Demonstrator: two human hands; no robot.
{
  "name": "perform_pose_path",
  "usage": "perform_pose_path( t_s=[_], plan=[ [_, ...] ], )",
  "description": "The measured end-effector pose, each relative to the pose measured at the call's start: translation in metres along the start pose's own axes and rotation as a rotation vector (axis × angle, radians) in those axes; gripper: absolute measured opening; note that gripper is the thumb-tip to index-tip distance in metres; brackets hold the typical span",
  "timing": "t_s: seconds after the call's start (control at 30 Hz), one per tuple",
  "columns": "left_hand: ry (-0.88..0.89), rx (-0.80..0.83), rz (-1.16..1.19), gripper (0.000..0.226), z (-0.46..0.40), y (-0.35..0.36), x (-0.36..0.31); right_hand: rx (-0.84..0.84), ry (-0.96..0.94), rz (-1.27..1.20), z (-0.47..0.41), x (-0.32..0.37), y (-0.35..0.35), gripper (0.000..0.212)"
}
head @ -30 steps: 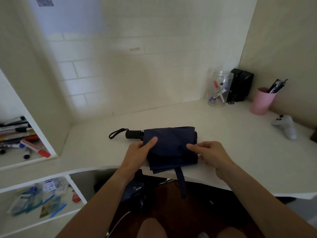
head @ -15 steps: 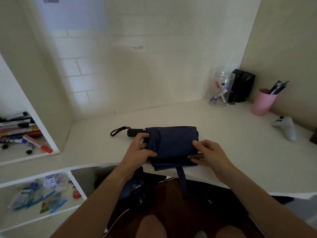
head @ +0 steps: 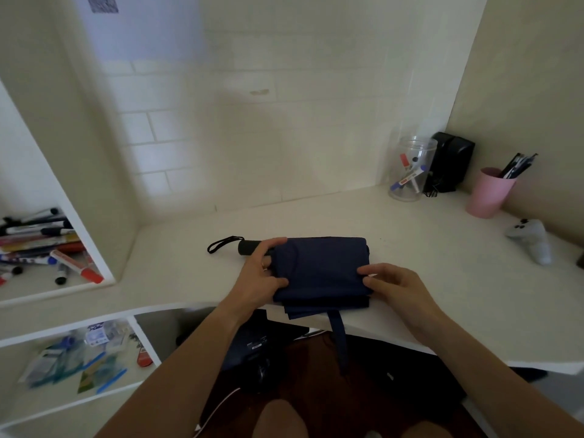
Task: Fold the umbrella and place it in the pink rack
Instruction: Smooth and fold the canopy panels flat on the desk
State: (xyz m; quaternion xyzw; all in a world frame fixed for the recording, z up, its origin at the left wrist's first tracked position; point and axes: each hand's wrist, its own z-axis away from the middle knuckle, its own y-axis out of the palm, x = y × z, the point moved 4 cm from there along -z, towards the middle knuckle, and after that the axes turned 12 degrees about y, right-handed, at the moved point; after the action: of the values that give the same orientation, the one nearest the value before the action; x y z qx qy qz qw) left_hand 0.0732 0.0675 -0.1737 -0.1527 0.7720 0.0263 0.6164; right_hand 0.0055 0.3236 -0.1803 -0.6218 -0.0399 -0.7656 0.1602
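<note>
Both hands are gripping the folded navy fabric umbrella: left hand now reaching its black handle, right hand pinching the opposite edge.

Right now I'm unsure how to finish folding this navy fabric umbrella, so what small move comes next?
Probably wrap the dangling navy strap around the navy fabric umbrella: the left hand and right hand pinch its flattened canopy, yet the strap hangs loose over the white desk edge.
</note>
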Motion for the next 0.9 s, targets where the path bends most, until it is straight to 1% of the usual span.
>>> perform_pose_path(
  t_s=[0.07, 0.1, 0.17, 0.23, 0.3, 0.33, 0.4, 0.53, 0.63, 0.7, 0.77, 0.9],
  plan=[
    [-0.003, 0.065, -0.048, 0.082, -0.002, -0.001, 0.000, -0.012, 0.015, -0.008, -0.002, 0.002, 0.001, 0.018],
    [-0.004, 0.078, -0.064, 0.079, -0.004, 0.000, -0.002, -0.031, 0.018, -0.009, -0.003, 0.003, 0.003, 0.016],
    [-0.042, 0.029, -0.007, 0.061, -0.006, -0.001, -0.004, -0.073, 0.011, 0.007, -0.005, 0.004, 0.007, 0.011],
    [-0.068, -0.033, 0.056, 0.037, -0.009, -0.002, -0.003, -0.097, -0.004, 0.020, -0.006, 0.002, 0.009, 0.011],
    [-0.019, -0.033, -0.032, 0.024, -0.009, -0.001, -0.002, -0.086, -0.020, 0.009, -0.005, 0.001, 0.009, 0.013],
    [0.009, -0.021, -0.071, 0.023, -0.008, 0.000, -0.002, -0.070, -0.028, 0.005, -0.004, 0.001, 0.008, 0.014],
    [0.028, -0.002, -0.091, 0.029, -0.007, 0.001, 0.000, -0.039, -0.041, 0.010, -0.003, 0.000, 0.006, 0.018],
    [0.009, 0.069, -0.095, 0.058, -0.006, 0.000, -0.001, 0.009, -0.054, 0.021, -0.003, 0.001, 0.006, 0.023],
    [0.008, 0.116, -0.058, 0.072, -0.008, 0.002, -0.004, 0.018, -0.067, -0.017, -0.004, 0.007, 0.003, 0.027],
    [0.018, 0.134, -0.070, 0.076, -0.009, 0.002, -0.005, 0.018, -0.073, -0.021, -0.006, 0.011, 0.002, 0.030],
    [0.023, 0.124, -0.072, 0.070, -0.008, 0.000, -0.005, 0.014, -0.061, 0.037, -0.007, 0.009, 0.003, 0.030],
    [0.040, 0.045, -0.024, 0.035, -0.002, -0.005, 0.001, 0.008, -0.062, 0.080, -0.004, 0.001, 0.002, 0.023]
  ],
)
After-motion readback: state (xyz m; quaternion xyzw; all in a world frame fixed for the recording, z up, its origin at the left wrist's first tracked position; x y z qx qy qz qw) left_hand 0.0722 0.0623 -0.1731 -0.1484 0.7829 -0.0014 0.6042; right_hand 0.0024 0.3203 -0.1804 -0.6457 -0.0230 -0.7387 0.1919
